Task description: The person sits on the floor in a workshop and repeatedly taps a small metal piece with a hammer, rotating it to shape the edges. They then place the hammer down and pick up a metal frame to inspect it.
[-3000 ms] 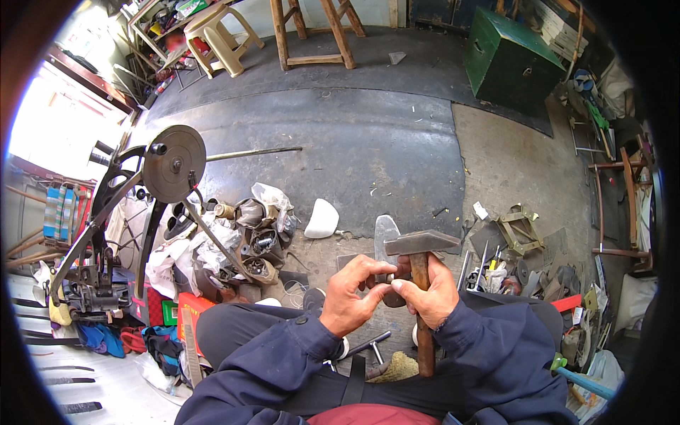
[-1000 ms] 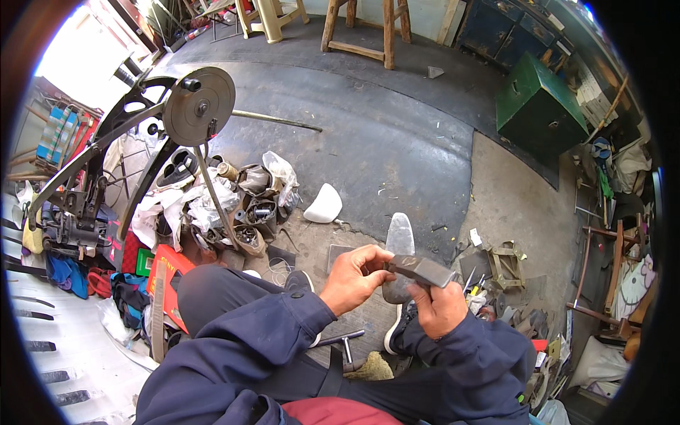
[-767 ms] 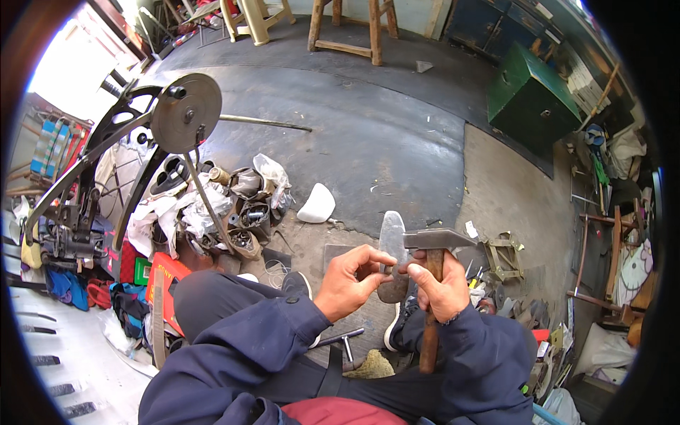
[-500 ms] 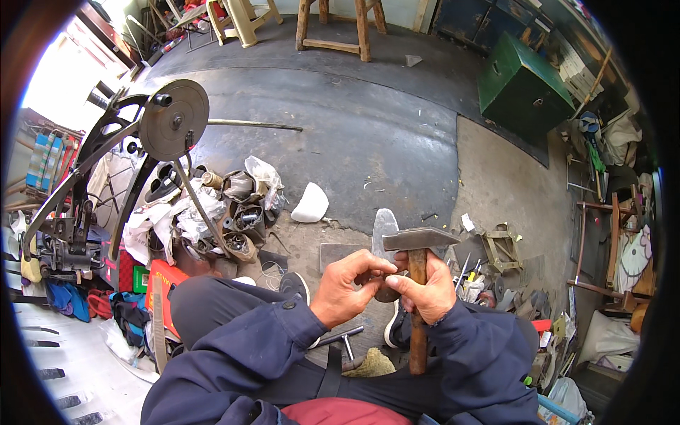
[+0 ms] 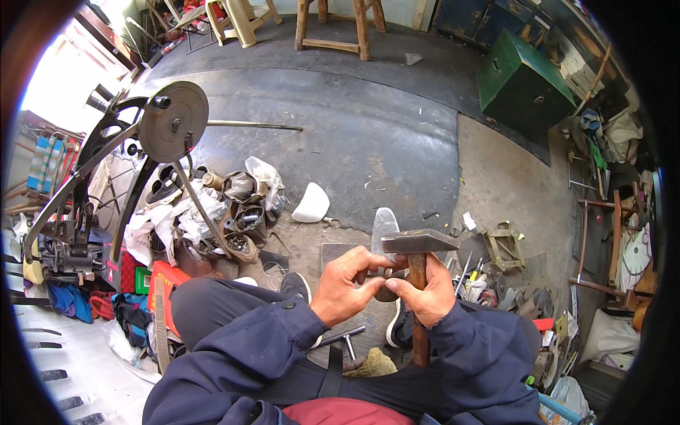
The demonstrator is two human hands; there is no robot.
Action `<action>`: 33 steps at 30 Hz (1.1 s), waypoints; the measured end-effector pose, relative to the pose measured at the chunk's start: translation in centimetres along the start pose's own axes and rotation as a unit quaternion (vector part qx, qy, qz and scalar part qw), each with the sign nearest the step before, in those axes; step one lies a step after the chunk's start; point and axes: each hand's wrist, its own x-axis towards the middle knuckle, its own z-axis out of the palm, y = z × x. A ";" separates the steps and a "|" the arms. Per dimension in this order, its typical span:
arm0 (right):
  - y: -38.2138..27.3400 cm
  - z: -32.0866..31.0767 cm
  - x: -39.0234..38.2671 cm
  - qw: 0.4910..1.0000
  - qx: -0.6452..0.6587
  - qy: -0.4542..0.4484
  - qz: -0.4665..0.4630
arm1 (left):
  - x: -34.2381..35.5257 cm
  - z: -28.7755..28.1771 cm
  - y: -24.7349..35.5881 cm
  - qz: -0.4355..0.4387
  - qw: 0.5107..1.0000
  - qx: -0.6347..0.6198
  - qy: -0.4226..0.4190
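Observation:
A hammer (image 5: 420, 345) is in my right hand (image 5: 434, 289), its steel head on top and the wooden handle pointing down toward my lap. My right thumb reaches toward my left hand (image 5: 346, 285), whose thumb and fingertips are pinched together. Whatever lies in that pinch is too small or hidden to make out. Directly beyond the fingertips rises a grey, rounded metal plate shaped like a shoe sole (image 5: 384, 225), its lower part covered by the hands and hammer. Below the hands lie a T-shaped metal tool (image 5: 348, 343) and a rough yellow lump (image 5: 375, 363).
A hand-cranked machine with a round wheel (image 5: 174, 120) stands at left. Near it are piled shoes and plastic bags (image 5: 205, 205). A white curved piece (image 5: 311, 203) lies ahead. Small tools and a metal frame (image 5: 503, 249) sit at right; a green box (image 5: 528, 83) stands farther back.
The hammer has tilted slightly in my right hand, its handle end shifting a little. My fingers have adjusted slightly, and both hands stay close together.

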 end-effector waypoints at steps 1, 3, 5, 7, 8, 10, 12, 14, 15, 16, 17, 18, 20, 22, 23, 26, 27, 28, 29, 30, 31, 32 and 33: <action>-0.1 0.0 0.0 1.000 0.001 -0.009 0.011 | 0.0 0.0 0.0 -0.006 1.000 0.001 0.001; -0.6 -0.3 -0.2 0.998 0.004 -0.012 0.056 | 0.0 -0.1 0.0 -0.008 1.000 0.004 0.001; -0.9 -0.5 -0.3 0.998 -0.010 -0.011 0.069 | 0.1 0.0 0.0 -0.007 1.000 0.012 -0.003; -0.8 -0.6 -0.4 0.997 -0.025 -0.011 0.067 | 0.1 0.2 0.0 0.015 1.000 0.006 0.011; -0.6 -0.7 -0.4 0.997 -0.029 -0.012 0.067 | 0.2 0.2 -0.1 0.023 1.000 0.005 0.017; -0.2 -0.7 -0.3 0.998 -0.047 -0.018 0.038 | 0.2 0.2 -0.2 0.027 0.999 0.014 0.023; 0.1 -0.7 -0.1 0.997 -0.071 -0.016 -0.001 | 0.3 0.2 -0.4 0.022 0.999 0.025 0.037; -0.1 -0.9 -0.2 0.991 -0.133 0.006 -0.032 | 0.5 0.0 -0.6 0.002 0.997 0.040 0.059; -0.4 -1.1 -0.2 0.986 -0.162 0.025 0.005 | 0.7 -0.1 -0.8 0.013 0.996 0.048 0.068; -0.8 -1.4 -0.3 0.977 -0.210 -0.002 -0.040 | 0.7 -0.1 -0.9 0.008 0.996 0.050 0.068; -1.4 -1.8 -0.5 0.965 -0.257 -0.023 -0.041 | 0.7 -0.1 -1.0 0.003 0.996 0.052 0.067; -1.9 -2.1 -0.6 0.952 -0.303 -0.035 -0.035 | 0.7 -0.2 -1.0 -0.003 0.996 0.053 0.066; -2.6 -2.2 -0.6 0.923 -0.354 -0.064 -0.132 | 0.7 -0.5 -1.2 -0.036 0.996 0.072 0.044; -3.0 -2.2 -0.6 0.906 -0.377 -0.081 -0.172 | 0.7 -0.6 -1.2 -0.052 0.995 0.080 0.033; -3.1 -2.0 -0.6 0.905 -0.369 -0.084 -0.196 | 0.7 -0.6 -1.2 -0.052 0.995 0.078 0.034; -3.3 -1.8 -0.6 0.894 -0.396 -0.101 -0.181 | 0.8 -0.7 -1.1 -0.045 0.996 0.075 0.030; -3.4 -1.8 -0.6 0.891 -0.408 -0.105 -0.167 | 0.9 -0.8 -1.1 -0.051 0.995 0.081 0.021; -3.5 -1.8 -0.6 0.888 -0.419 -0.110 -0.154 | 1.0 -0.8 -1.0 -0.047 0.996 0.076 0.024; -3.6 -1.8 -0.6 0.884 -0.430 -0.115 -0.141 | 1.0 -0.8 -0.9 -0.053 0.995 0.076 0.019; -3.8 -1.8 -0.6 0.887 -0.424 -0.108 -0.146 | 1.0 -0.9 -0.9 -0.069 0.994 0.081 0.010; -3.9 -1.8 -0.7 0.890 -0.418 -0.101 -0.151 | 1.0 -0.9 -0.9 -0.044 0.996 0.080 0.020; -4.1 -1.7 -0.8 0.893 -0.412 -0.095 -0.155 | 1.1 -0.8 -0.8 -0.029 0.996 0.082 0.025; -4.2 -1.7 -0.8 0.901 -0.395 -0.082 -0.157 | 1.0 -0.8 -0.8 -0.014 0.996 0.084 0.030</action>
